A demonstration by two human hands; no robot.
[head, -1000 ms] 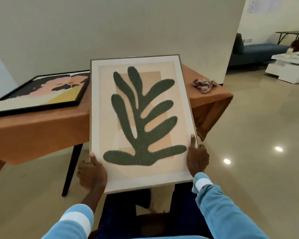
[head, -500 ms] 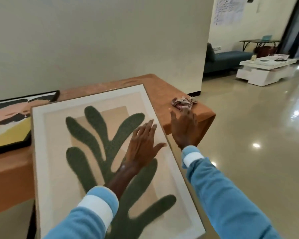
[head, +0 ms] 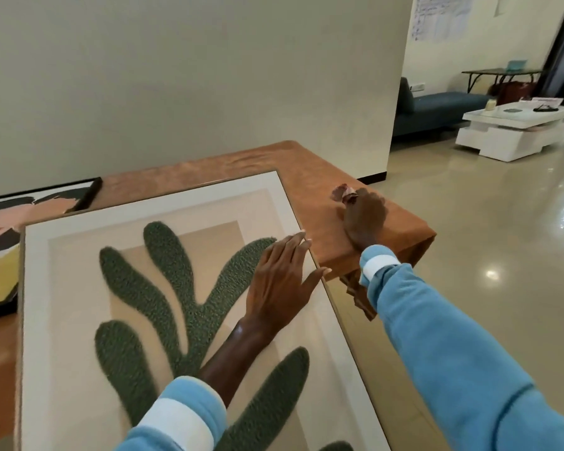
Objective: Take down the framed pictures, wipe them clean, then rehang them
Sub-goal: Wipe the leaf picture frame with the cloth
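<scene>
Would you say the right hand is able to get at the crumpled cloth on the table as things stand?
Likely yes: the right hand rests on the cloth, curled over it. The leaf picture lies to its left under the flat left hand, not in the way.

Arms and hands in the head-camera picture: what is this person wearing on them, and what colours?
Both arms are in soft, fleecy light-blue sleeves, each ringed by a broad white band near the cuff: see the left sleeve and the right sleeve. The left hand and right hand are bare, with no gloves, and no watch shows.
</scene>
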